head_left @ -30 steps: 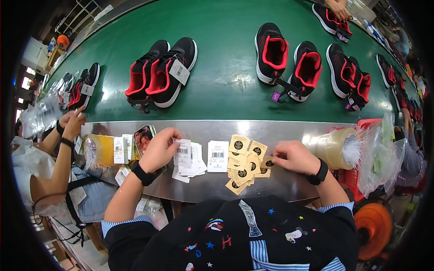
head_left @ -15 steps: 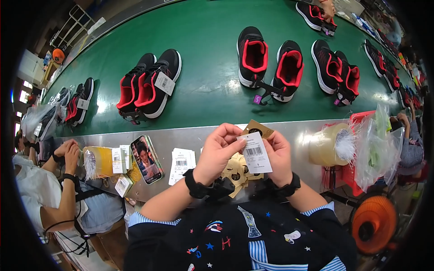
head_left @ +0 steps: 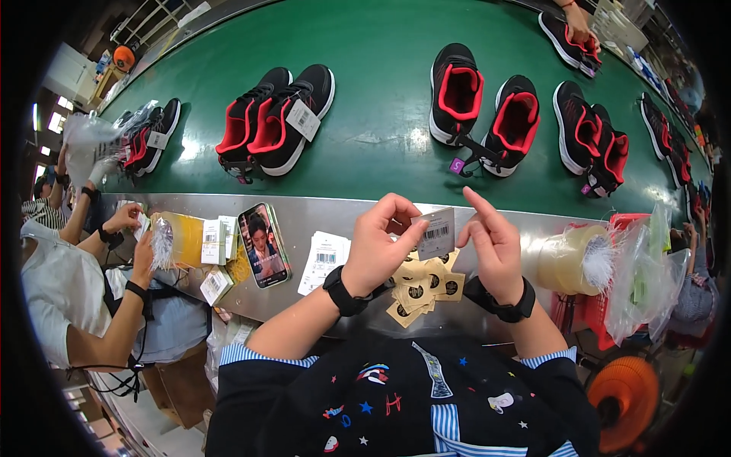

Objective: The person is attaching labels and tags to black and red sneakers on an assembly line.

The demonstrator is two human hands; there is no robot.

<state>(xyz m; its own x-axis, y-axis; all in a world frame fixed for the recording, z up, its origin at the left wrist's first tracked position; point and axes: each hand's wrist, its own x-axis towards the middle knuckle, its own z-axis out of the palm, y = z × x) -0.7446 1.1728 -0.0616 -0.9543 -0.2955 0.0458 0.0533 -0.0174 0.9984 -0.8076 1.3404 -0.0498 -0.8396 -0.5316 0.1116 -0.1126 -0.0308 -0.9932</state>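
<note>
Between the thumb and fingers of my left hand (head_left: 390, 238) is a white hang tag (head_left: 437, 233) with a printed barcode, tilted up. Just to its right, my right hand (head_left: 493, 238) is apart from the tag, with its index finger stretched up and the others bent; I see nothing in it. Below both hands, a loose pile of tan paper stickers (head_left: 416, 292) with round black marks lies on the metal ledge (head_left: 346, 221). A stack of white hang tags (head_left: 324, 260) sits left of my left wrist.
Pairs of black-and-red sneakers (head_left: 459, 95) stand along the green belt (head_left: 381, 99). A phone (head_left: 264, 244) and a yellow roll (head_left: 183, 240) lie left; a clear roll (head_left: 572, 260), red basket (head_left: 598, 324) and orange fan (head_left: 626, 400) are right. A co-worker's hand (head_left: 582, 29) touches far shoes.
My right hand has let go of the white tag and moved off. The brown tag held behind it no longer shows in my hands. The left co-worker's hands have parted. The view has shifted.
</note>
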